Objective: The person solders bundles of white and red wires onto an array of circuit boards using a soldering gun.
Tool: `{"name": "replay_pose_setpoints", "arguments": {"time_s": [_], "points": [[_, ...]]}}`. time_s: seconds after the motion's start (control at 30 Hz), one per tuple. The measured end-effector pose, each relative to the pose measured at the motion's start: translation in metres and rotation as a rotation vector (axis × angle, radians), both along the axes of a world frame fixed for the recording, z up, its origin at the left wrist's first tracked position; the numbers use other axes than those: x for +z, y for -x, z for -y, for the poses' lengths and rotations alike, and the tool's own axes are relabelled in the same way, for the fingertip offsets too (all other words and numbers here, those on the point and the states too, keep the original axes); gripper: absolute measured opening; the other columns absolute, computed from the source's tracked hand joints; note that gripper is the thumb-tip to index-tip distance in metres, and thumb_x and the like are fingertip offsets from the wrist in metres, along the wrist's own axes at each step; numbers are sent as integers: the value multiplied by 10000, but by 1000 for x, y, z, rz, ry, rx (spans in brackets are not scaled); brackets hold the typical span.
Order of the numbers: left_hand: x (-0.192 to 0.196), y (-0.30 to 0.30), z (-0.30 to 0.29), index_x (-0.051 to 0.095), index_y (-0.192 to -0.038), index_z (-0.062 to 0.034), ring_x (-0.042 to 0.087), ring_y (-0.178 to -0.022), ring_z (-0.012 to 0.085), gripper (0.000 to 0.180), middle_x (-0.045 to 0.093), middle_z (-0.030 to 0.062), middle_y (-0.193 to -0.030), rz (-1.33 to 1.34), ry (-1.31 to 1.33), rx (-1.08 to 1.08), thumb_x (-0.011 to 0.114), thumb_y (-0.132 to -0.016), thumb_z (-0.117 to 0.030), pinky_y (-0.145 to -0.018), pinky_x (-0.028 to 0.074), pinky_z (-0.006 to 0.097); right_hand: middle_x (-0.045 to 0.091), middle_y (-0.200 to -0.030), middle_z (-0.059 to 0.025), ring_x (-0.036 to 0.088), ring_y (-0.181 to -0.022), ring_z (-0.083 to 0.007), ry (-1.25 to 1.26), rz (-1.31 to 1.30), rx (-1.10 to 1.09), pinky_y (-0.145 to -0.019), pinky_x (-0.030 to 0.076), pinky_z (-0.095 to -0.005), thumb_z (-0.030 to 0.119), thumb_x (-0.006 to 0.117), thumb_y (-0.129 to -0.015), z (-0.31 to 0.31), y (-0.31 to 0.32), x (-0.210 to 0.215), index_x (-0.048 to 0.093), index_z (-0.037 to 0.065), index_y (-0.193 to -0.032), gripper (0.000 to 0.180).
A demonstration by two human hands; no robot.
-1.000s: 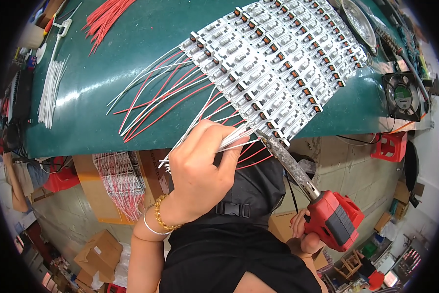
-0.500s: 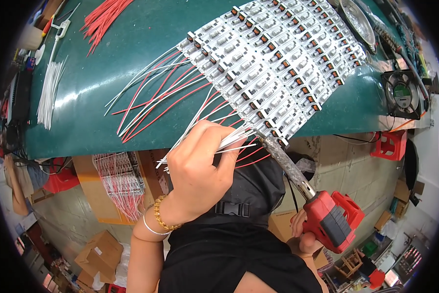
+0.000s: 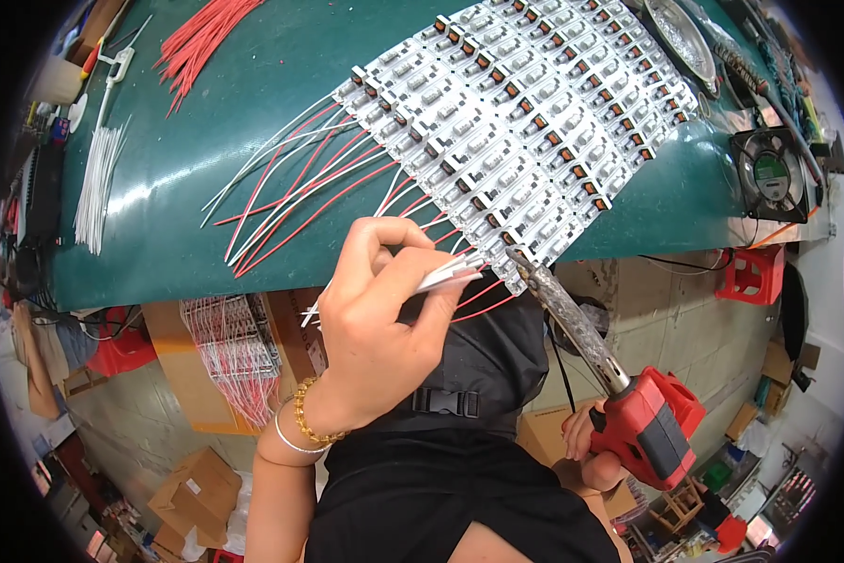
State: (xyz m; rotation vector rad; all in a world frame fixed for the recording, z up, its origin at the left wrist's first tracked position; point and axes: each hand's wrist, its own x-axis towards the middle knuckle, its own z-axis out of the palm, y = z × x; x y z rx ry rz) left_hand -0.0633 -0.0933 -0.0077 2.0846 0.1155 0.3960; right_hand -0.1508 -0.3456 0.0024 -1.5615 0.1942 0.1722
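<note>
My left hand is closed in a pinch around a small bunch of white wires at the near corner of a white circuit board panel. The panel carries many repeated small units with orange-and-black parts. From its left edge, red and white wires fan out over the table. My right hand grips a red-and-black soldering gun. The gun's long, darkened metal barrel slants up and left, its tip beside the panel's near corner. Whether the tip touches the board I cannot tell.
Loose red wires and a white wire bundle lie on the green table. A metal dish and black fan stand at the right. Below the table are a wired board stack on cardboard and a red stool.
The soldering gun has moved slightly right, its tip farther from my left fingers. The panel has shifted slightly left. My left hand still pinches the white wires, its fingers a little repositioned.
</note>
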Motion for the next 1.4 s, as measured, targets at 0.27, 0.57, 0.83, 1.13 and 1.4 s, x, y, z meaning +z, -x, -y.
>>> {"name": "replay_pose_setpoints", "arguments": {"time_s": [0.27, 0.57, 0.83, 1.13, 1.4], "points": [[-7, 0, 8, 681, -824, -31, 607, -589, 149, 132, 585, 54, -919, 5, 2, -67, 759, -724, 5, -498, 462, 281, 574, -589, 1, 571, -548, -140, -12, -45, 192, -511, 406, -264, 685, 811, -629, 25, 6, -3, 575, 79, -604, 651], [-10, 4, 9, 668, -800, -40, 588, -584, 147, 134, 568, 46, -904, -15, -52, -40, 759, -713, 6, -480, 441, 287, 591, -597, 9, 581, -547, -152, 215, 39, 56, -534, 412, -263, 679, 812, -629, 26, 26, -18, 576, 91, -578, 635], [-8, 2, 8, 666, -800, -36, 582, -575, 149, 130, 565, 47, -906, 19, -82, -54, 769, -725, -11, -477, 438, 291, 578, -564, -23, 563, -508, -172, -137, -31, 76, -491, 412, -285, 600, 815, -699, 4, 0, 0, 572, 73, -570, 595], [-9, 2, -9, 653, -890, 15, 597, -594, 179, 96, 598, 88, -930, 105, -235, -126, 710, -847, -49, -502, 458, 306, 426, -509, 38, 440, -405, -106, -60, 189, 144, -444, 370, -257, 662, 633, -840, 9, 3, -10, 461, -45, -1287, 854], [22, 21, 1, 614, -884, 16, 561, -537, 158, 79, 591, 80, -671, -188, 247, -36, 673, -899, -36, -528, 461, 273, 431, -510, 33, 440, -412, -107, -102, 279, 54, -440, 373, -259, 639, 617, -873, 10, 12, -11, 451, -45, -1268, 807]]}}
